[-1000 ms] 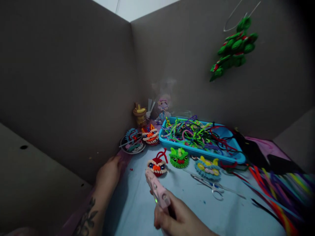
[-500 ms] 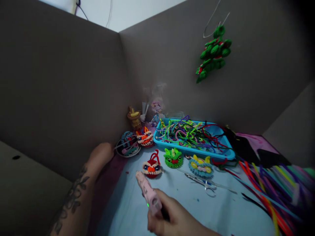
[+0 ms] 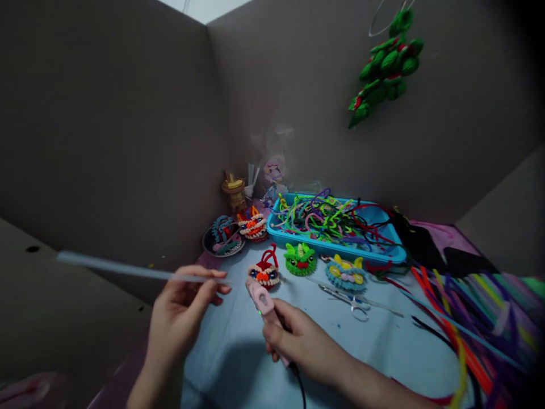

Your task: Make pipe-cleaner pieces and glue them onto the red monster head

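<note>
Whitish stick (image 3: 114, 268) now off bowl (image 3: 208, 247), pinched by left hand (image 3: 181, 309) at nine o'clock from pink gun (image 3: 263, 302), which right hand (image 3: 296, 336) grips; neither free.

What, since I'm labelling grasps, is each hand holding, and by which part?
The left hand holds a long, thin, translucent pale stick near its picture-right end; the right hand grips a pink, gun-shaped plastic tool by its handle.

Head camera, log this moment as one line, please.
left hand: holds translucent stick | right hand: grips pink corded tool | tool: overlaps red-and-cream figure in view, contact unclear | behind: blue tray
</note>
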The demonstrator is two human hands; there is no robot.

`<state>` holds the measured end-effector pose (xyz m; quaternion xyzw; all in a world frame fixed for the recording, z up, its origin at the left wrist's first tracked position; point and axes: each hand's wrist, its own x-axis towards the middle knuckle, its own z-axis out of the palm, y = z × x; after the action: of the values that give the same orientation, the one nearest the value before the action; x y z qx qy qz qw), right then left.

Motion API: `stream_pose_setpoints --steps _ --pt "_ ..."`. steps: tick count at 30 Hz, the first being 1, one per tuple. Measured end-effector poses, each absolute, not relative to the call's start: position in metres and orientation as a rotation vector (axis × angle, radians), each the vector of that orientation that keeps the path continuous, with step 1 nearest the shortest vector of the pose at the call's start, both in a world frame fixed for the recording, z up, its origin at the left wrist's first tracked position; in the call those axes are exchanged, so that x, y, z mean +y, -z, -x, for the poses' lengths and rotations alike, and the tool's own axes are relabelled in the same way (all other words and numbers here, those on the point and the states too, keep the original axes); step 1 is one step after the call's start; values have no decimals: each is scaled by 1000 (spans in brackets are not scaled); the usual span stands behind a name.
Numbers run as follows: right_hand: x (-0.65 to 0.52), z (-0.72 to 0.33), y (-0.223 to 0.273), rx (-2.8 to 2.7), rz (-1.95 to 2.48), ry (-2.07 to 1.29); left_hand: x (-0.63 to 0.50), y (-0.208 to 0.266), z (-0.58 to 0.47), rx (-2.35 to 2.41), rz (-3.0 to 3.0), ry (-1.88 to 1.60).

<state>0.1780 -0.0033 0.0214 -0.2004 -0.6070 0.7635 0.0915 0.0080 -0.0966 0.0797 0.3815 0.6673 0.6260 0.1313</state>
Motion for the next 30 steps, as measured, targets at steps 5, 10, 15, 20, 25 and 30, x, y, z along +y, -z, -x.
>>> stream_pose_setpoints --steps 5,10,15,20,25,30 --pt "-4 -179 -24 -1852 647 -2204 -117 -58 -29 1959 -1558 -1874" --pt "-5 -179 -27 -1874 662 -2112 -128 -58 -39 2071 -2000 -1652" --pt "-8 -179 -22 -1857 626 -2028 -132 -59 -46 2150 -2163 -1532" --pt "-10 -180 -23 -1864 663 -2000 -133 -53 -46 2184 -2108 -1642" --pt "-14 -180 -21 -1954 739 -1870 -128 -43 -40 2228 -1818 -1885" --pt "-21 -179 -16 -2111 812 -1602 -128 -39 -38 2234 -2125 -1506"
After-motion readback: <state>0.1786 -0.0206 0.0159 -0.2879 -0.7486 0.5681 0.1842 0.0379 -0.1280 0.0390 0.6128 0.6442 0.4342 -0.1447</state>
